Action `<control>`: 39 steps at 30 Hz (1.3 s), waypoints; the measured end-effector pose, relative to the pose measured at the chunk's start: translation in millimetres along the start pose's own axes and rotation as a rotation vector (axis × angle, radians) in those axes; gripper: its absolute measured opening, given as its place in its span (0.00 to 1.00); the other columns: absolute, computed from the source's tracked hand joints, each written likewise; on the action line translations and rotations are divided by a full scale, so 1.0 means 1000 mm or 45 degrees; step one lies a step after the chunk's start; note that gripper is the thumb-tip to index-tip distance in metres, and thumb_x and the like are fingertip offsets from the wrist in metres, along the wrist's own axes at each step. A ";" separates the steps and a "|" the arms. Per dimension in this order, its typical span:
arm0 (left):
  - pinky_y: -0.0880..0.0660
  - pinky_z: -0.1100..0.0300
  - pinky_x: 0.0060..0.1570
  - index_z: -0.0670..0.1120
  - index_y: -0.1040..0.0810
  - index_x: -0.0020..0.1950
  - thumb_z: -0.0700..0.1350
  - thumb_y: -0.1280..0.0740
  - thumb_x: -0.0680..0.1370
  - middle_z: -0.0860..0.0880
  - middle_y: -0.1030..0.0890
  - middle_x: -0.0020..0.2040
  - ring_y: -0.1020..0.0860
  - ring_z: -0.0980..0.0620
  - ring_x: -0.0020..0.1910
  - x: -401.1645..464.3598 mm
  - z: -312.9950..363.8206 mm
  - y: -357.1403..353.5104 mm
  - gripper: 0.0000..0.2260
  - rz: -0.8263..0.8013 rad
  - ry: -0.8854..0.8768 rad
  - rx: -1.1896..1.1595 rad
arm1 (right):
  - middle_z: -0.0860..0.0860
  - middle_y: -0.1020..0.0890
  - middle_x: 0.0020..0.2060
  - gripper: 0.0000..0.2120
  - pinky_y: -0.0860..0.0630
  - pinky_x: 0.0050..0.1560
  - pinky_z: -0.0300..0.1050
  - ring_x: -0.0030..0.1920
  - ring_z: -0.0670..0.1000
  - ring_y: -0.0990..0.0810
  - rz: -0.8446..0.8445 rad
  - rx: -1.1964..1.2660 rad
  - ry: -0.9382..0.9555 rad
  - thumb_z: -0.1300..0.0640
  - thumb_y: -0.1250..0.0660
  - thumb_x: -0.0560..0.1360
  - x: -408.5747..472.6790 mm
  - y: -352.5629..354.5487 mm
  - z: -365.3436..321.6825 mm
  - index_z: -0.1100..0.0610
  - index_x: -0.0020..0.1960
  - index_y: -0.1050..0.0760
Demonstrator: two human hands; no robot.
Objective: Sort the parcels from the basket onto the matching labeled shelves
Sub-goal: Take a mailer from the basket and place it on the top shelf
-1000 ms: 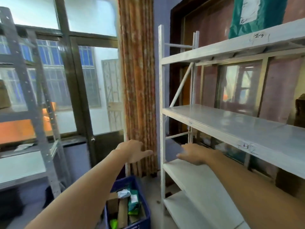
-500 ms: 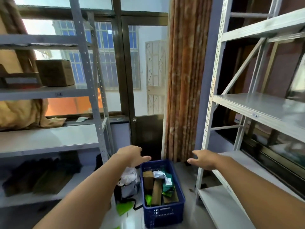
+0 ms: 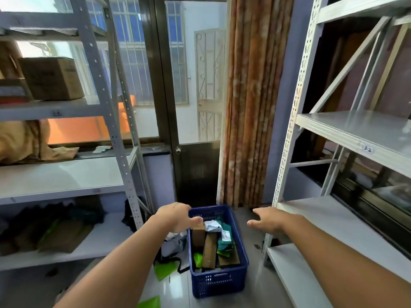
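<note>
Over on the left a grey metal shelving rack (image 3: pixel 97 63) is carrying a brown cardboard box (image 3: pixel 52 78) on an upper level, with dark and green bags lying on its lowest shelf. The left hand (image 3: pixel 175 217) is hovering over the back-left corner of the blue plastic basket (image 3: pixel 219 278) sitting on the floor, fingers loosely curled downward and not holding anything. Inside the basket the parcels (image 3: pixel 210 246) are piling up: brown cardboard boxes, teal and green bags, a white one. The right hand (image 3: pixel 270 221) is hanging just right of the basket, fingers relaxed and slightly apart, holding nothing. The white metal shelf unit (image 3: pixel 355 130) on the right is wearing a handwritten label (image 3: pixel 367 149).
</note>
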State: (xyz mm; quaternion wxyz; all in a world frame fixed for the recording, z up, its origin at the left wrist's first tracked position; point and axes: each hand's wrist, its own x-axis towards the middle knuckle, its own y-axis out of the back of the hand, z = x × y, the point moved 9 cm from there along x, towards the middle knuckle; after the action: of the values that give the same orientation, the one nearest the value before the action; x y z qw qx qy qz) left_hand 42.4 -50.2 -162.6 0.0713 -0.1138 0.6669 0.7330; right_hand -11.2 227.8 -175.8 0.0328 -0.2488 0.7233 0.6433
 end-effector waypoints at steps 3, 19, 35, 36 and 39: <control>0.24 0.50 0.54 0.53 0.23 0.62 0.75 0.45 0.75 0.50 0.19 0.60 0.22 0.48 0.58 0.028 0.004 0.006 0.31 0.002 0.022 0.012 | 0.54 0.38 0.80 0.38 0.37 0.76 0.50 0.78 0.54 0.37 -0.004 0.003 0.015 0.35 0.42 0.80 0.027 0.011 0.012 0.55 0.82 0.44; 0.23 0.49 0.55 0.54 0.23 0.61 0.75 0.45 0.74 0.52 0.20 0.59 0.22 0.49 0.56 0.163 -0.021 0.013 0.30 -0.015 0.068 -0.029 | 0.53 0.37 0.79 0.36 0.36 0.75 0.51 0.78 0.55 0.36 -0.085 -0.042 0.093 0.36 0.43 0.80 0.171 0.039 0.010 0.54 0.81 0.42; 0.30 0.48 0.70 0.52 0.35 0.80 0.71 0.42 0.78 0.49 0.30 0.77 0.30 0.47 0.74 0.323 -0.117 0.023 0.36 -0.066 0.025 -0.031 | 0.52 0.38 0.80 0.40 0.37 0.76 0.53 0.78 0.55 0.37 -0.128 0.101 -0.107 0.31 0.42 0.77 0.317 0.042 -0.009 0.51 0.82 0.43; 0.29 0.48 0.70 0.52 0.35 0.80 0.72 0.42 0.78 0.50 0.29 0.77 0.29 0.48 0.74 0.331 -0.117 0.020 0.36 -0.074 0.021 -0.026 | 0.52 0.38 0.80 0.42 0.36 0.75 0.53 0.78 0.55 0.36 -0.134 0.099 -0.121 0.30 0.43 0.75 0.326 0.040 -0.005 0.51 0.81 0.42; 0.27 0.49 0.68 0.52 0.34 0.79 0.72 0.42 0.77 0.50 0.27 0.75 0.27 0.48 0.72 0.357 -0.114 0.013 0.36 -0.101 0.011 -0.023 | 0.51 0.37 0.80 0.42 0.35 0.75 0.54 0.77 0.55 0.35 -0.164 0.080 -0.143 0.29 0.43 0.73 0.351 0.038 0.006 0.50 0.81 0.41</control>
State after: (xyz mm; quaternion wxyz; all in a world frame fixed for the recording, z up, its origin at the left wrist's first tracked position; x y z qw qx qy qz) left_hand -297.2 -181.9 -253.3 0.0962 -0.1440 0.6557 0.7349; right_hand -335.2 123.8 -271.2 0.1225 -0.2569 0.7228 0.6298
